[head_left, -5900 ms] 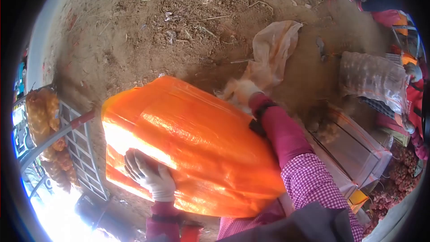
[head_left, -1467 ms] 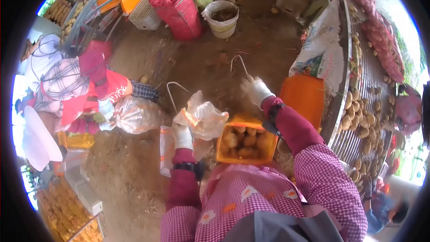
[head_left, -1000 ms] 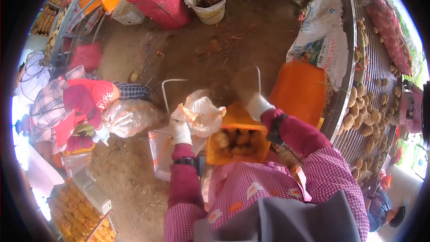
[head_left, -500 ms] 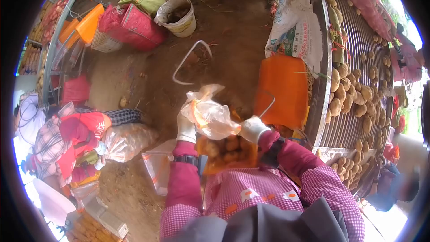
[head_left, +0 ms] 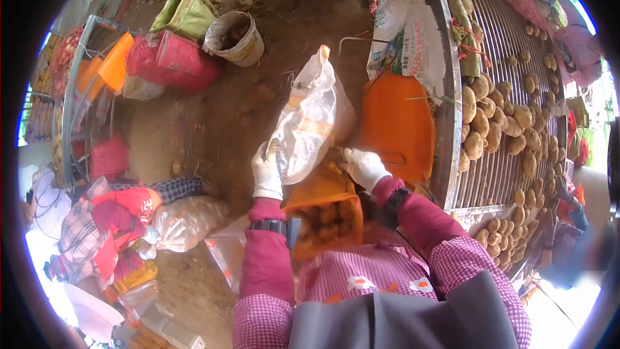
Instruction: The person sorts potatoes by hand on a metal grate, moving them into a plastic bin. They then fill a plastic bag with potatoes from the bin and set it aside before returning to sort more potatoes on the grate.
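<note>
A translucent plastic bag (head_left: 310,113) with orange marks stretches out ahead of me, its closed end pointing away. My left hand (head_left: 266,173), in a white glove, is closed on the bag's near left edge. On the other side my right hand (head_left: 365,168), also gloved, has its fingers pinched at the bag's near right edge; the fingertips are partly blurred. Below the hands, close to my apron, stands an orange container (head_left: 357,210) with potatoes (head_left: 328,214) in it. An orange sheet-like panel (head_left: 397,119) lies just beyond my right hand.
A slatted metal rack (head_left: 481,184) with many potatoes runs along the right. Ahead left are a white bucket (head_left: 239,48), a pink bag (head_left: 184,61) and a green bag (head_left: 184,10). At left, a co-worker (head_left: 123,226) handles a filled clear sack (head_left: 190,220).
The bag, crumpled between my hands before, has spread out lengthwise away from me. My left hand has shifted down slightly, and the view has turned a little to the right.
</note>
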`<state>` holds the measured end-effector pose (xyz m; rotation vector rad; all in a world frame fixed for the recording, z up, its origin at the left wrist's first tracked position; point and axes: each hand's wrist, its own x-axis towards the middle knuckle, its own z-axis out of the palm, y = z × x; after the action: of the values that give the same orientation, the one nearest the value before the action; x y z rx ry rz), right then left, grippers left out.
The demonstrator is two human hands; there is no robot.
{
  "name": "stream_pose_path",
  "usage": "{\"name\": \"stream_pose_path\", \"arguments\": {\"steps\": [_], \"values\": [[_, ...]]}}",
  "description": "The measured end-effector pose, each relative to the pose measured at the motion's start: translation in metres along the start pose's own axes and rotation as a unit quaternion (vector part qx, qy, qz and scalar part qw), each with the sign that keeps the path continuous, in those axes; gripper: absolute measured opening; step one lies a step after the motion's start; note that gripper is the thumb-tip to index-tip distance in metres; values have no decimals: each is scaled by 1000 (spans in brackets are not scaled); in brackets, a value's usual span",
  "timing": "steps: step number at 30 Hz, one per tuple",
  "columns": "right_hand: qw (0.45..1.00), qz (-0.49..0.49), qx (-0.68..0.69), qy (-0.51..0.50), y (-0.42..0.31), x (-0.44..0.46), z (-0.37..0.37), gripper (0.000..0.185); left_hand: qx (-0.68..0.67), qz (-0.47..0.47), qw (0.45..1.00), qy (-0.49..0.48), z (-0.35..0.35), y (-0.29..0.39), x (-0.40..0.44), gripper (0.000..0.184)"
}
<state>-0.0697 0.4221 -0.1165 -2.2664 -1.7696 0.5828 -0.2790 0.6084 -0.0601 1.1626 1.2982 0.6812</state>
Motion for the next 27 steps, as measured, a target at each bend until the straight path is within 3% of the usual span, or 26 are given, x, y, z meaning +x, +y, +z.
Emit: {"name": "stream_pose_path", "arguments": {"steps": [2, 3, 6, 7, 10, 13, 15, 16, 18, 20, 21, 24, 27], "values": [[1000, 3, 24, 1, 4, 8, -10, 24, -22, 4, 1000, 10, 10, 9, 0, 27], [994, 49, 47, -83, -2, 10, -24, 25, -19, 24, 1000, -4, 13, 16, 0, 30], [999, -1, 38, -28, -10, -8, -37, 31, 43, 52, 997, -36, 22, 29, 3, 32], [998, 22, 38, -40, -17, -12, -48, 39, 64, 80, 993, -51, 23, 29, 5, 31], [980, -100, 51, 162, -24, -9, -84, 43, 91, 123, 983, -103, 27, 27, 12, 28], [941, -159, 67, 290, -40, 30, -128, 54, 117, 154, 968, -157, 46, 54, -6, 26], [944, -203, 12, 260, -47, 70, -162, 68, 156, 207, 946, -192, 53, 72, -10, 26], [941, -234, -70, 233, -34, 92, -162, 65, 177, 246, 930, -211, 56, 78, -6, 25], [956, -173, -186, 149, 5, 134, -144, 23, 246, 300, 901, -197, 56, 98, 4, 23], [994, -20, -53, 95, 48, 159, -148, 13, 225, 206, 939, -158, 53, 130, 11, 23], [984, 22, -148, 94, 43, 144, -185, 13, 236, 252, 928, -142, 46, 125, 28, 23], [954, 35, -208, 212, 83, 137, -194, 22, 303, 310, 894, -112, 33, 109, 62, 24], [918, -17, -99, 384, 88, 117, -202, 16, 325, 294, 894, -91, 43, 105, 64, 23]]}}
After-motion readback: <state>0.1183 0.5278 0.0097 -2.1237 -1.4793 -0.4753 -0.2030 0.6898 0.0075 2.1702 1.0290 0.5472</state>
